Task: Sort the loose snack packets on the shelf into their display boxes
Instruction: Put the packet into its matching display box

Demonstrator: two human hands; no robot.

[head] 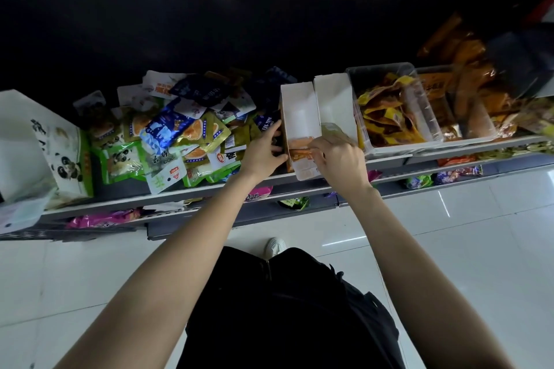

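Shelf (209,193) writing blurs; left hand (263,153) grips white display box (299,117); right hand (340,157) pinches orange packet (301,148).

Wide-angle view with strong barrel distortion: the shelf (314,186) edge bows and tilts toward both sides. The upper half is nearly black and unlit. Overhead light gives bright streaks of glare on the glossy white floor tiles (443,204). The packets (168,132) at centre are moderately sharp; the orange packs at the far right (467,69) are smeared and blurred.
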